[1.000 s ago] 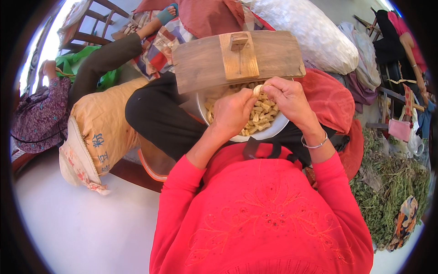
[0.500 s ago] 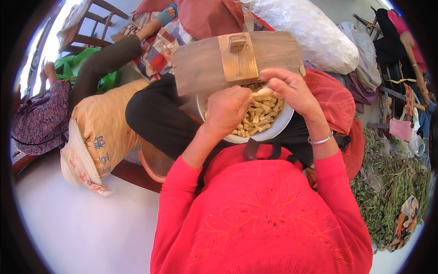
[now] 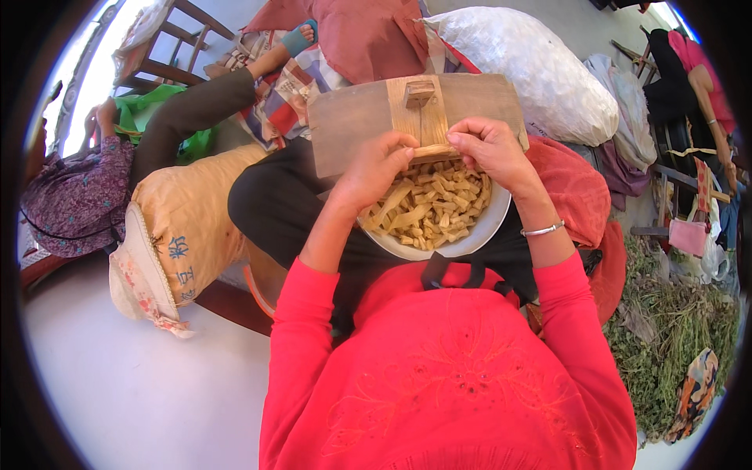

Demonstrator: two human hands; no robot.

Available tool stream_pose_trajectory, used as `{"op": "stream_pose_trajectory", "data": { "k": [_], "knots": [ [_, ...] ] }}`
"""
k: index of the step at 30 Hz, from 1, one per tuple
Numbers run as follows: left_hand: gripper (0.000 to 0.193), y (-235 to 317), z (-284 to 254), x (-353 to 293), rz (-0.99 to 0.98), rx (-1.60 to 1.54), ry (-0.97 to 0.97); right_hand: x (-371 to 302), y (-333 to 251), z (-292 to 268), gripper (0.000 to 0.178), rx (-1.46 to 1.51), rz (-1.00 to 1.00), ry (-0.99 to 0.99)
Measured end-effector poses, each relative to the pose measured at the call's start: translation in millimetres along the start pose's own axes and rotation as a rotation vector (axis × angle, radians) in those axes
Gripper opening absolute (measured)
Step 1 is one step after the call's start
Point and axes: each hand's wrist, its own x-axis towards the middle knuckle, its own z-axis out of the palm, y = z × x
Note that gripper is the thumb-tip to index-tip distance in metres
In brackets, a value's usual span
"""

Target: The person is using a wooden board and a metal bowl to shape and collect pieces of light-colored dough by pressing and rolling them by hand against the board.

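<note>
Between my two hands a pale tan, flat strip (image 3: 433, 150) is stretched level over the near edge of a wooden board (image 3: 348, 121). My left hand (image 3: 374, 168) pinches its left end, thumb against fingers. My right hand (image 3: 493, 153) pinches the right end. Below them a white bowl (image 3: 484, 241) rests in my lap, full of short, folded, pale yellow pieces (image 3: 439, 205) of what looks like the same material. A small wooden block (image 3: 419, 94) stands on a lighter strip of wood across the board. The exact material of the strip cannot be made out.
A tan sack (image 3: 196, 215) lies at my left, beside a seated person's dark trouser leg (image 3: 184, 110). A stuffed white sack (image 3: 540, 74) lies beyond the board. Dried green stalks (image 3: 666, 329) are heaped at the right, below another person's arm (image 3: 709, 110).
My hands have drawn apart, and the strip between them now lies straight. My left hand has shifted slightly left, uncovering more of the bowl. The whole view has shifted slightly.
</note>
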Motion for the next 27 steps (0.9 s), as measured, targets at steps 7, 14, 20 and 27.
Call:
{"op": "stream_pose_trajectory", "data": {
  "k": [7,14,20,27],
  "knots": [
    [0.014,1,-9,26,-0.029,0.005,0.102,25,14,3,0.013,-0.1,-0.113,0.165],
    [0.009,-30,-13,44,0.183,0.37,0.336,26,29,7,0.01,-0.668,-0.388,0.29],
    [0.012,-27,28,5,0.017,-0.079,0.195,-11,5,39,0.009,-0.827,-0.799,0.405],
    [0.019,16,49,-29,-0.19,-0.267,-0.213,-18,13,17,0.028,-0.799,-0.565,0.402]
  ]
}}
